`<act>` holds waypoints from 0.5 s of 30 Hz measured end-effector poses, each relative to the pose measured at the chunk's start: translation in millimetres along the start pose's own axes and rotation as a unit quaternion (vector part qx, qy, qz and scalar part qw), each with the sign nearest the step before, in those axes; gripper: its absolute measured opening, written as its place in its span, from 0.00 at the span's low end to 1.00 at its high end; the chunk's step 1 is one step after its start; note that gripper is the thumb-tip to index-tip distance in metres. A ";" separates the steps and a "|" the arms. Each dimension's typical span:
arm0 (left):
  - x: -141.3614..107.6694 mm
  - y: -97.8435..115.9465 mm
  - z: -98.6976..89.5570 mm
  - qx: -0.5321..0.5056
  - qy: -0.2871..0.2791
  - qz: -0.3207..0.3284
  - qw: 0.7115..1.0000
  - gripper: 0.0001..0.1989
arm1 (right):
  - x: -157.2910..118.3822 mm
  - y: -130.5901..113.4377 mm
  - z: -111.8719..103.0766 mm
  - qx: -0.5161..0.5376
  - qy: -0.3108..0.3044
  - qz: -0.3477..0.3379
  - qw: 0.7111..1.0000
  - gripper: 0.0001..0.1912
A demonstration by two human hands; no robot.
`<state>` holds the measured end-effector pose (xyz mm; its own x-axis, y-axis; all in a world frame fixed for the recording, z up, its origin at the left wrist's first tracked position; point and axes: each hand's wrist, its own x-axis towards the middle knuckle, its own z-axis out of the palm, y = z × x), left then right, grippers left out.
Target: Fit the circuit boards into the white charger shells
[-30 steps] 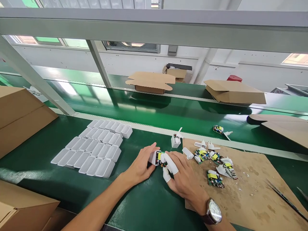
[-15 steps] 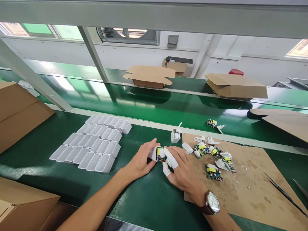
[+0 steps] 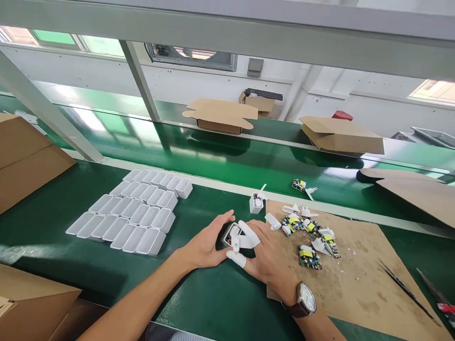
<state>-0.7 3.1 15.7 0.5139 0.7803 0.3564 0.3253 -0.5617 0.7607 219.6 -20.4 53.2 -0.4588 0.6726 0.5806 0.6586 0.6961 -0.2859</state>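
Note:
A white casing [image 3: 229, 237] with a circuit board inside stands between my two hands. My left hand [image 3: 209, 241] is curled round its left side, thumb and fingers on the casing. My right hand [image 3: 265, 246], with white covers on some fingertips and a watch on the wrist, pinches a white plug piece [image 3: 245, 240] at the casing's opening. Behind them stands another white casing [image 3: 256, 202] with parts sticking out of its top. To the right, circuit boards [image 3: 310, 257] with yellow parts and white plug pieces lie on a brown board [image 3: 355, 284].
Rows of white open casings [image 3: 151, 240] stand on the green table [image 3: 199, 298] at the left. Tweezers [image 3: 405, 289] and a red-handled tool [image 3: 446, 308] lie at the right. Cardboard boxes [image 3: 31, 151] flank the left side; flattened cardboard [image 3: 341, 135] rests beyond the green belt [image 3: 213, 161].
The circuit board between my hands now sits down inside the casing, and my right hand has moved slightly left with the plug piece over it. The view has shifted a little.

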 end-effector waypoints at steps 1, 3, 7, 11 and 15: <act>0.0 0.1 -0.9 0.002 0.005 -0.007 1.000 0.40 | -0.1 0.5 -0.5 0.018 -0.003 0.013 1.000 0.25; 0.2 -0.3 -3.5 -0.018 0.012 -0.041 0.999 0.34 | -0.6 2.2 0.5 0.046 -0.014 0.034 0.998 0.21; 0.9 -1.8 -9.1 -0.120 0.019 -0.099 0.988 0.32 | -3.5 6.8 13.2 0.089 -0.039 0.059 0.993 0.19; 0.6 1.3 -11.5 -0.166 0.007 -0.117 0.979 0.34 | -4.8 8.3 24.1 0.153 -0.066 0.063 0.984 0.23; -0.2 8.5 -12.0 -0.153 0.016 -0.117 0.981 0.43 | -2.2 4.8 21.4 0.135 -0.012 0.048 0.990 0.25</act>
<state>-7.6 1.5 28.7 0.4275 0.8886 0.1661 0.1749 -0.2616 0.9492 211.0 -13.2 34.3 -0.4188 0.7422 0.5232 0.5180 0.6685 -0.5336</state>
